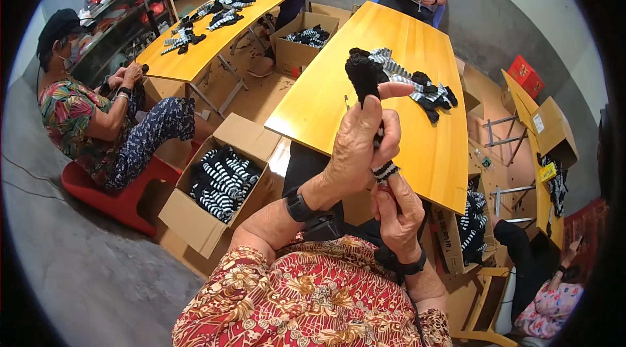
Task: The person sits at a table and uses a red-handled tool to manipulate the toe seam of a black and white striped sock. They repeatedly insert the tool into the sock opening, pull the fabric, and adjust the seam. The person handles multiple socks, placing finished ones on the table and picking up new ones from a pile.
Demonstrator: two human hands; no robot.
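Raised above the near end of the yellow table, my left hand [357, 145] is closed round a black knitted glove [364, 76] with black-and-white stripes lower down. The black part stands up above my thumb, and my fingers cover the middle. Just below, my right hand [399, 213] pinches the striped end [385, 171] between thumb and fingers. Whether a small tool is also in that pinch, I cannot tell. Beyond my hands, several striped gloves with black finger-like ends [430, 96] lie in a loose heap on the table [313, 109].
An open carton [212, 233] of striped knitwear stands at my left, another carton [450, 242] at my right. People sit around: one on a red chair [124, 200] at left, two at the far side, one lower right. A second table [189, 66] holds more gloves.
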